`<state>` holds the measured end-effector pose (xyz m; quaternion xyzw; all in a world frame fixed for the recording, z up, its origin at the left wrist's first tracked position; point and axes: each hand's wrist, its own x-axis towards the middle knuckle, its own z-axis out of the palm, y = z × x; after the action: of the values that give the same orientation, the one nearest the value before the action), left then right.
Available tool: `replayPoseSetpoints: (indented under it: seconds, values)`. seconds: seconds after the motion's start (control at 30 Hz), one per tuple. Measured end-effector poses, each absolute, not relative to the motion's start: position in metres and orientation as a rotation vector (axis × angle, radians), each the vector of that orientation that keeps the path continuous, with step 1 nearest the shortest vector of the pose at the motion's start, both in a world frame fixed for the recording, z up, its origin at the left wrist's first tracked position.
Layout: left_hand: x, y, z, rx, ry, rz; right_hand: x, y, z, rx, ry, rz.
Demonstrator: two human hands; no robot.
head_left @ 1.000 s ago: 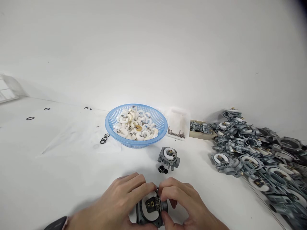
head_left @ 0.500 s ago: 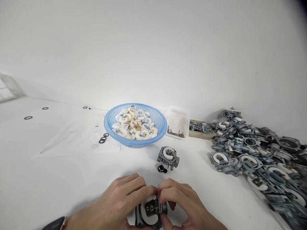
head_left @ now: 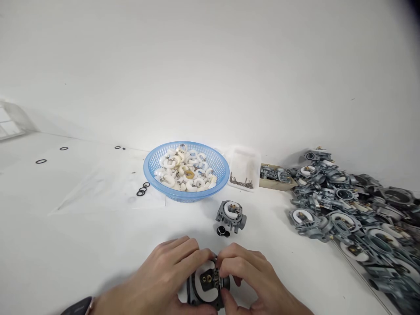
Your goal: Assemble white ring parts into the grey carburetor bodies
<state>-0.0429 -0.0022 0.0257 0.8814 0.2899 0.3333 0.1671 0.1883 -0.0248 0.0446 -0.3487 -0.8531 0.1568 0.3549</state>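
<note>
Both hands meet at the near edge of the white table (head_left: 82, 245), gripping one grey cast-metal carburetor (head_left: 206, 288) between them. The left hand (head_left: 160, 275) cups its rounded body from that side, while the right hand (head_left: 252, 275) curls round the other side, thumb and fingertips (head_left: 226, 264) pinched at the small fittings beside the white curved float and brass jets in its open face. Just beyond the knuckles sits a second carburetor (head_left: 231, 215), matte and angular, with a small glossy black cap (head_left: 222, 231) touching its foot. Farther out stands a round blue plastic basket (head_left: 157, 164) of latticed mesh, heaped with white crescent floats. Thin black rubber rings (head_left: 142, 190) lie left of it. Well off to the right sprawls a heap of carburetors (head_left: 354, 210).
</note>
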Motion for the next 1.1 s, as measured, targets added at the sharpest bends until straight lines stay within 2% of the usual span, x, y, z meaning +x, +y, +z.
replayPoseSetpoints:
  seconds: [0.6,1.1]
  values:
    - [-0.044,-0.002,0.029,2.534,0.799,0.912,0.19,-0.023,0.045,-0.878,-2.249,0.437]
    - [-0.043,-0.001,0.029,2.548,0.816,0.978,0.182,-0.038,0.045,-1.034,-2.127,0.289]
